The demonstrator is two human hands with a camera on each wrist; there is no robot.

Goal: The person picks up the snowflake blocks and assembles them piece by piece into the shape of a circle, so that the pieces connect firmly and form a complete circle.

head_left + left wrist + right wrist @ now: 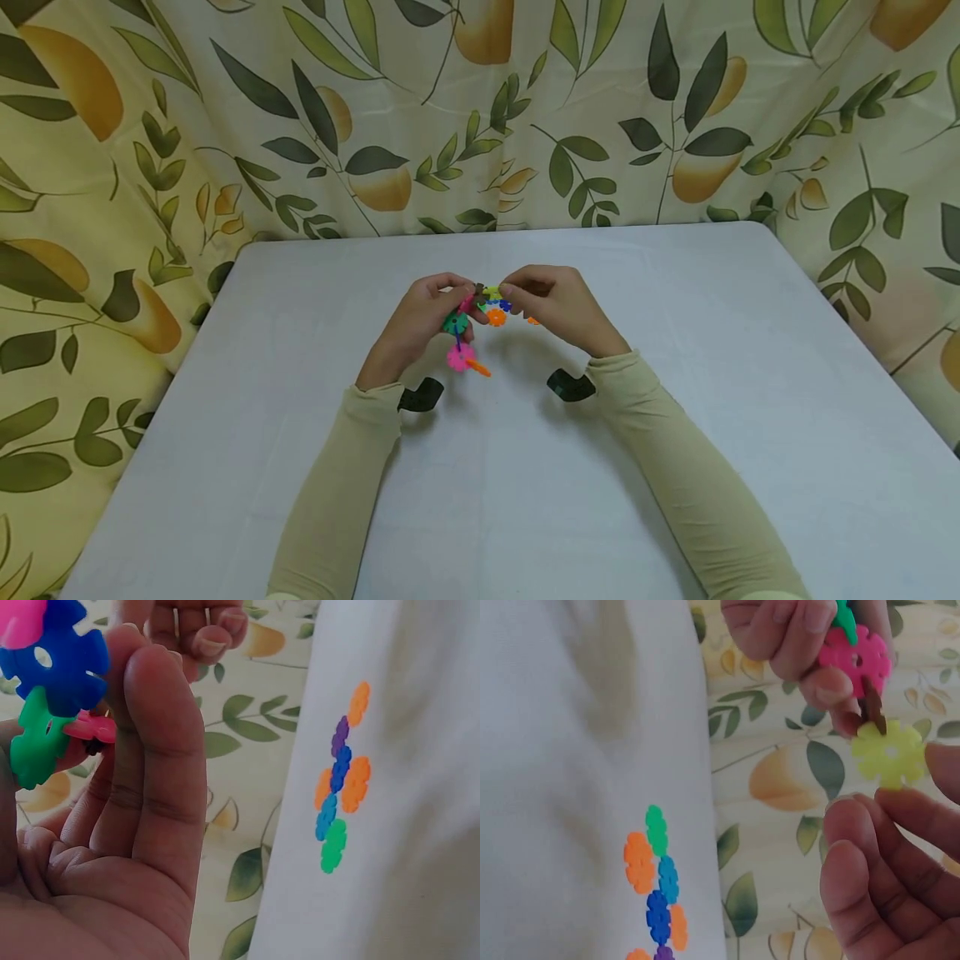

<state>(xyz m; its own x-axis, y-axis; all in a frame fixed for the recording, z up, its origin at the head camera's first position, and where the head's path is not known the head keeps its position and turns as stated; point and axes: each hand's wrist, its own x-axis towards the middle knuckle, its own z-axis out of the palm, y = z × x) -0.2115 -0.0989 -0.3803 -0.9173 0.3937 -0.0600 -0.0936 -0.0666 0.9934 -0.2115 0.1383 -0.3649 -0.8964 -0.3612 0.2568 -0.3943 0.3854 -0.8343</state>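
Chain of notched discs (455,322): suspended above the counter (480,500), with a pink disc (461,357) near its lower end and an orange disc (478,367) projecting from that. At the other end, a brown disc (872,712) meets the rim of a yellow disc (890,754); from where I stand, I cannot tell whether this joint is fully seated.

Handling: the material looks like thin moulded plastic. Expect very low weight, stiff faces and a smooth, slightly slippery surface. Joints are the probable weak points: the discs meet at angles along their rims, so a twist or sideways pull may part them. Take hold of the flat faces, thumb against fingertip, close to the joint being worked. Leave the notches uncovered. Support the dangling length to limit swing.

Left grip (420,317): grasping the chain near the brown disc. Right grip (567,307): pinching the yellow disc near its rim.

Surroundings: further discs (340,768) in orange, purple, blue and green lie on the counter in a close cluster; whether they are interlocked cannot be told. Past the counter's far edge hangs a curtain (592,108) printed with leaves and fruit.
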